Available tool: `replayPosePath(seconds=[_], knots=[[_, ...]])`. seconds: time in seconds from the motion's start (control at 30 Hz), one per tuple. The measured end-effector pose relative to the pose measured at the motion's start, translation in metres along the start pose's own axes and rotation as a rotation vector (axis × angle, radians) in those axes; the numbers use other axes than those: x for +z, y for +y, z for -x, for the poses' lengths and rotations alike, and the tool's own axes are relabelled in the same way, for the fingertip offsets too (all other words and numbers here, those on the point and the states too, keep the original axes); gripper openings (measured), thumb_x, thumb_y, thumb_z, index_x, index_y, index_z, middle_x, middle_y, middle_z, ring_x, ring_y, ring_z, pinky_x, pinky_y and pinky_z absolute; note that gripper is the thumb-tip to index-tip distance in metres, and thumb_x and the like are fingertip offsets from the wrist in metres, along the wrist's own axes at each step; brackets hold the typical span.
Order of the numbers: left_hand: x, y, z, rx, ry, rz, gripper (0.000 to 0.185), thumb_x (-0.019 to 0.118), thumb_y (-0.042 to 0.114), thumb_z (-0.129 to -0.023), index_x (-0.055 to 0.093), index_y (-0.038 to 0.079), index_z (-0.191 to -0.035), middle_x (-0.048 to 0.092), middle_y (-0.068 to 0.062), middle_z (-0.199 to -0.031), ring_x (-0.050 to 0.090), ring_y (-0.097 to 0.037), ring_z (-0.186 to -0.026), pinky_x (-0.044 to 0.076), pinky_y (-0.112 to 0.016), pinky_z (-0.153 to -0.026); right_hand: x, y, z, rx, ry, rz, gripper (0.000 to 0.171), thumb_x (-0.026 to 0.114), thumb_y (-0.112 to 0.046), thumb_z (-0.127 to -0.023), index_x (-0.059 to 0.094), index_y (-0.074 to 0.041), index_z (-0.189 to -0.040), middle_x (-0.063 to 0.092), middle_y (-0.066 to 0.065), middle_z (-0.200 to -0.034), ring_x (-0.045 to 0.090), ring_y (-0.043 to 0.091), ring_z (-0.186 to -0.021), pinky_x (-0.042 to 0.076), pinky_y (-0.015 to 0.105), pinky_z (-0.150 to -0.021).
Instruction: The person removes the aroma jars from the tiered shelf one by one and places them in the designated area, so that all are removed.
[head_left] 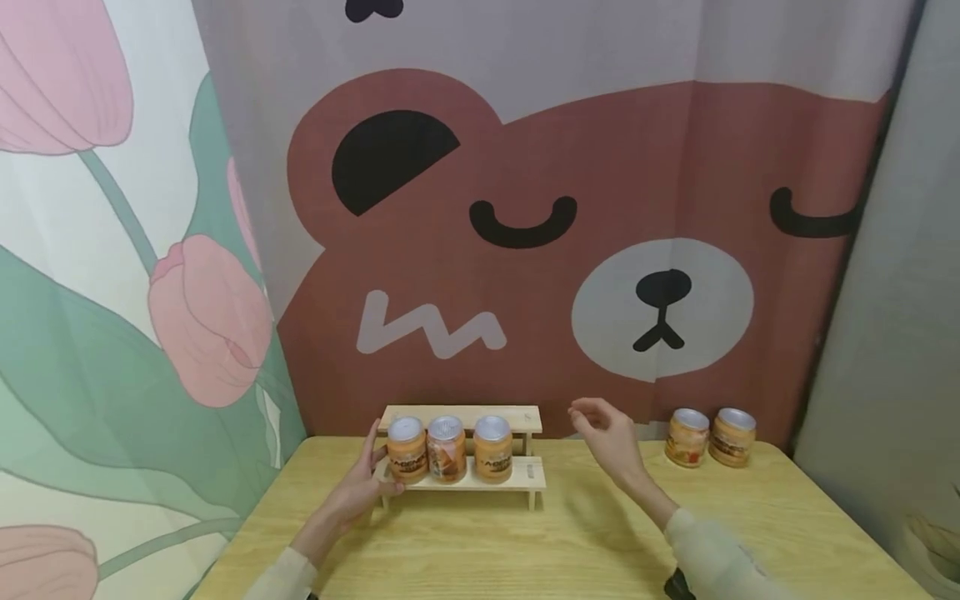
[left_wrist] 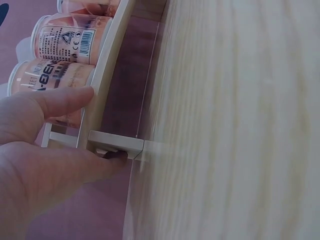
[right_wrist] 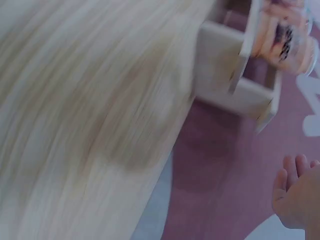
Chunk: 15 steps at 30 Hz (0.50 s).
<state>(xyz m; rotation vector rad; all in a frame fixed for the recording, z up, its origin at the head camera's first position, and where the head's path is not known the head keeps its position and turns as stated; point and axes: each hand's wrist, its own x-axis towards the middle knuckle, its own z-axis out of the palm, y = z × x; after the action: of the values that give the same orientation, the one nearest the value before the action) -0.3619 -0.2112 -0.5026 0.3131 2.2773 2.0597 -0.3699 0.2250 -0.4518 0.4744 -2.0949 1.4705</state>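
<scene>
A small two-tier wooden shelf (head_left: 517, 419) stands at the back of the table, with three orange cans (head_left: 447, 451) side by side on its lower tier. My left hand (head_left: 377, 463) rests against the shelf's left end. In the left wrist view its thumb (left_wrist: 65, 100) lies straight along the tier edge beside the nearest can (left_wrist: 50, 77), and a finger (left_wrist: 95, 164) touches the shelf's foot (left_wrist: 116, 143). My right hand (head_left: 594, 419) hovers in the air right of the shelf, loosely curled and holding nothing. In the right wrist view only its fingertips (right_wrist: 290, 172) show.
Two more orange cans (head_left: 687, 437) (head_left: 732, 436) stand at the table's back right, near the curtain. The pale wood table (head_left: 525, 550) stretches in front of the shelf. A bear-print curtain (head_left: 600, 167) hangs right behind everything.
</scene>
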Motion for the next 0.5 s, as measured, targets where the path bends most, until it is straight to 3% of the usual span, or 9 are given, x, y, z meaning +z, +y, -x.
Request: replayPosePath(seconds=[0.1, 0.27, 0.5], knots=[[0.001, -0.003, 0.001, -0.011, 0.007, -0.021, 0.133, 0.083, -0.006, -0.077, -0.009, 0.041, -0.162, 0.008, -0.032, -0.163, 0.001, -0.055, -0.146, 0.013, -0.075, -0.108, 0.015, -0.008, 0.007, 0.065, -0.029, -0.04, 0.021, 0.068, -0.026, -0.1, 0.073, -0.011, -0.115, 0.074, 0.007, -0.109, 0.069, 0.023, -0.099, 0.056, 0.03, -0.08], [0.003, -0.004, 0.002, -0.014, 0.001, -0.073, 0.139, 0.089, -0.002, -0.074, -0.01, 0.04, -0.162, 0.01, -0.032, -0.162, 0.0, -0.056, -0.146, 0.01, -0.076, -0.107, 0.037, -0.02, 0.015, 0.147, -0.102, 0.028, 0.028, 0.072, -0.026, -0.098, 0.071, -0.009, -0.12, 0.072, 0.001, -0.108, 0.067, 0.02, -0.1, 0.055, 0.039, -0.086], [-0.001, 0.005, 0.003, 0.052, 0.071, -0.28, 0.137, 0.091, -0.002, -0.07, -0.003, 0.03, -0.165, 0.034, -0.031, -0.151, 0.025, -0.064, -0.136, 0.025, -0.073, -0.106, 0.069, -0.026, 0.018, 0.156, -0.295, -0.005, 0.053, 0.079, -0.035, -0.091, 0.064, -0.003, -0.13, 0.068, 0.009, -0.119, 0.064, 0.028, -0.108, 0.055, 0.044, -0.086]])
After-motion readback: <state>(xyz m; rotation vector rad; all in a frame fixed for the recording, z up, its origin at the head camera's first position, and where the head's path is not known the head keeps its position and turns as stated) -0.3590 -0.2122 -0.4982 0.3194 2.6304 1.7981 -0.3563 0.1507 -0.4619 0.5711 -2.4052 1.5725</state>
